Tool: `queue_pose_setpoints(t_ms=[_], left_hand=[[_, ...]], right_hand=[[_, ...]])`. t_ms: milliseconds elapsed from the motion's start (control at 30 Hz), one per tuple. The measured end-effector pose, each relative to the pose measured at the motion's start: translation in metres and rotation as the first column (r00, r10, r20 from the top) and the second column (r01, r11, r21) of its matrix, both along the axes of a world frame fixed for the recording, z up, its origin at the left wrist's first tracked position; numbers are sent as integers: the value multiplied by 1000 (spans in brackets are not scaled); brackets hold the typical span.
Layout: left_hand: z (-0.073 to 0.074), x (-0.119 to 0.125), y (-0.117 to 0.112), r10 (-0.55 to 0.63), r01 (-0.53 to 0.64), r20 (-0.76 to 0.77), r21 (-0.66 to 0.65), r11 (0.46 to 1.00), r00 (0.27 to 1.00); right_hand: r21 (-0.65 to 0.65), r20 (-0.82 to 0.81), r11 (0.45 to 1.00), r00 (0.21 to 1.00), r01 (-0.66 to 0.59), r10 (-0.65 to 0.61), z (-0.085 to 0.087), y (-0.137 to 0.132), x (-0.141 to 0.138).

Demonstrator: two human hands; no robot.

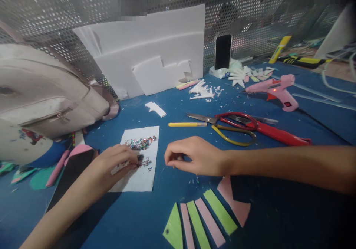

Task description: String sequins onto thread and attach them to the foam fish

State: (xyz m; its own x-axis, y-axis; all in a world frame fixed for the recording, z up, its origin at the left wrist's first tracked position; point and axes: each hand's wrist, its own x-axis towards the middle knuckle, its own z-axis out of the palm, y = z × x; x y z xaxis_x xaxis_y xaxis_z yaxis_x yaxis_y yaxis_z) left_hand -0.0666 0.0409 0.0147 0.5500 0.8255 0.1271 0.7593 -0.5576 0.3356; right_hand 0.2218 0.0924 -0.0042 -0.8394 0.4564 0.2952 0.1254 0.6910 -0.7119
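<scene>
1. Right down among the glittery flecks (142, 143) with the left grip (118, 160): fingertips drawn close together, low on the nearer cluster; cannot tell whether pinching any. Beneath that grip, the white paper (154, 134), with another cluster just beyond the fingers.
2. Over to the right grip (197, 154), just off the paper's right edge: loosely curled above the blue worktop (144, 219), thumb and forefinger bent towards each other; cannot tell whether holding anything.
3. On the near side of the right grip, a fan of pink and green strips (221, 212), flanked by a pointed green piece (174, 228) and a notched pink piece (240, 212).
4. Just beyond the right grip, a yellow pen (182, 124), then scissors (213, 120) with one red and one yellowish handle.
5. Farther out, beyond and right of that grip, a pink glue gun (280, 87), light glowing orange; farther back, a phone (223, 51) propped upright.
6. Out beyond the left grip, a pale bag (52, 93) leftward and a leaning white board (167, 45) straight back.
</scene>
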Motion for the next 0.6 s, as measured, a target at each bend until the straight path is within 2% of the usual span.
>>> queue_pose_setpoints(t_ms=[333, 600], left_hand=[[-2, 2, -2, 31, -31, 1, -6, 999, 1000], [11, 7, -9, 232, -230, 106, -27, 973, 967]], right_hand=[[-3, -3, 1000, 1000, -1, 1, -1, -1, 1], [5, -6, 1000, 1000, 8, -8, -2, 0, 0]])
